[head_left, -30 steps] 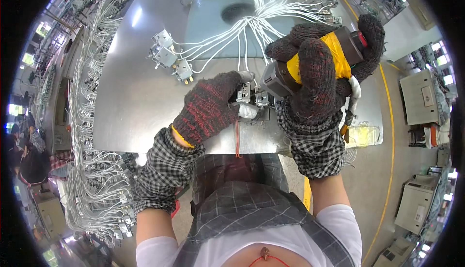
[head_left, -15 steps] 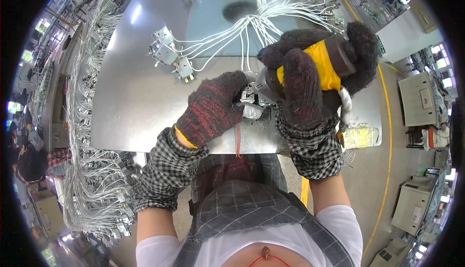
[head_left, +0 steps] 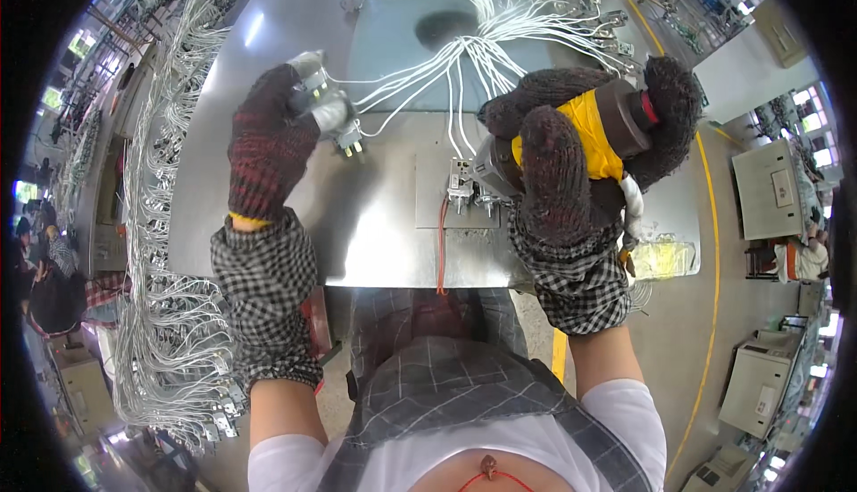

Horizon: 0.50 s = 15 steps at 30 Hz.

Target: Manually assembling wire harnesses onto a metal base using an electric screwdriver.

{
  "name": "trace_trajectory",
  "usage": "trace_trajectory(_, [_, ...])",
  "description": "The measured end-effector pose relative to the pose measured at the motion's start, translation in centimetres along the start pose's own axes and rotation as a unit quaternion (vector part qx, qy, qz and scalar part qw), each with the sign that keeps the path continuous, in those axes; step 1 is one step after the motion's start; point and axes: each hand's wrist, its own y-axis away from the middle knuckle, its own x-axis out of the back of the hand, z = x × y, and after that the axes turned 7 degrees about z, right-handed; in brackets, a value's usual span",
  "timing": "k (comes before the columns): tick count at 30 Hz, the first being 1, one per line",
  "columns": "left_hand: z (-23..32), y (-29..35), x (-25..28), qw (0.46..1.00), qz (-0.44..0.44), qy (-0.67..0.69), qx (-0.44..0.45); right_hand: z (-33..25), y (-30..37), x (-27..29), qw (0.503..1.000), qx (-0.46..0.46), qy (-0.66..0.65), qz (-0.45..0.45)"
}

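Observation:
My left hand (head_left: 272,139), in a dark red knit glove with white-wrapped thumb and fingertip, is at the far left of the metal table. Thumb and finger close on a small metal socket module (head_left: 319,90) in a cluster with white wires; brass pins (head_left: 354,147) show below the thumb. My right hand (head_left: 558,166), gloved too, grips a dark power screwdriver (head_left: 625,117) wrapped in yellow tape. Its grey front end is beside another socket module (head_left: 461,179), which lies on a small plate at the table's middle with white wires running from it. The tool's tip is hidden.
White wires (head_left: 486,54) fan out from a dark round hole (head_left: 446,28) in the table. More modules (head_left: 616,32) lie at the far right. A yellowish block (head_left: 665,255) sits at the right edge. A dense rack of hanging wires (head_left: 147,224) stands on the left. A red cord (head_left: 441,251) crosses the front edge.
My left hand has left the middle module and moved far left to the socket cluster, taking hold there. My right hand with the power screwdriver has barely moved.

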Motion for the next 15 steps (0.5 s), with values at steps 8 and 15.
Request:
trace_trajectory(8, [1.3, 6.7, -6.1, 0.990, -0.074, 0.008, -0.117, -0.7, 0.0, 1.3, 0.990, -0.004, 0.144, 0.005])
trace_trajectory(15, [0.6, 6.5, -6.1, 0.989, -0.109, 0.095, -0.018, -0.5, 0.3, 1.1, 0.992, 0.011, 0.121, -0.025])
